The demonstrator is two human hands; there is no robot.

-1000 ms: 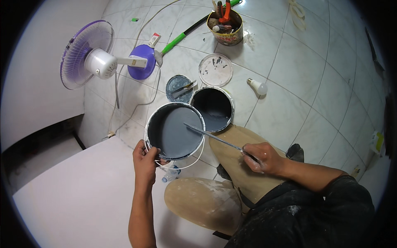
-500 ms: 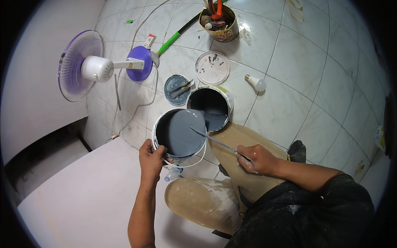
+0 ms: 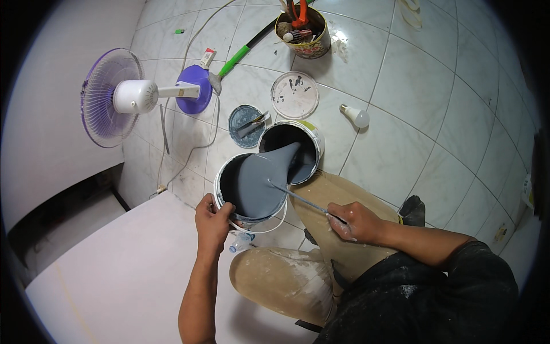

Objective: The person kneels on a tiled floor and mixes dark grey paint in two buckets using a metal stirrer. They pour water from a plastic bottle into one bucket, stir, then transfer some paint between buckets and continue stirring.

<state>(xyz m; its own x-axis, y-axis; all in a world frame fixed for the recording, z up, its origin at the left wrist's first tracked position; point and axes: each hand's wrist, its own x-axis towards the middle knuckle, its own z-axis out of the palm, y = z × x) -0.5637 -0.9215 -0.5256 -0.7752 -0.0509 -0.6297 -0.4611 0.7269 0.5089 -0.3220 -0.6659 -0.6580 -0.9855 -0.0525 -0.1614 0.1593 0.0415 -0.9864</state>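
Left grip (image 3: 212, 223) clasps the tilted bucket (image 3: 216, 184) near the left edge of the floor (image 3: 401, 126); right grip (image 3: 356, 222) clasps a stick (image 3: 303, 199). Overtilting, or perhaps a weak half-hidden left hold, could make paint (image 3: 278, 159) miss the pail (image 3: 318, 137).

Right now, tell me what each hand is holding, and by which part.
The left hand grips the tilted bucket at its near left side, by the rim. The right hand holds a thin stick by its near end.
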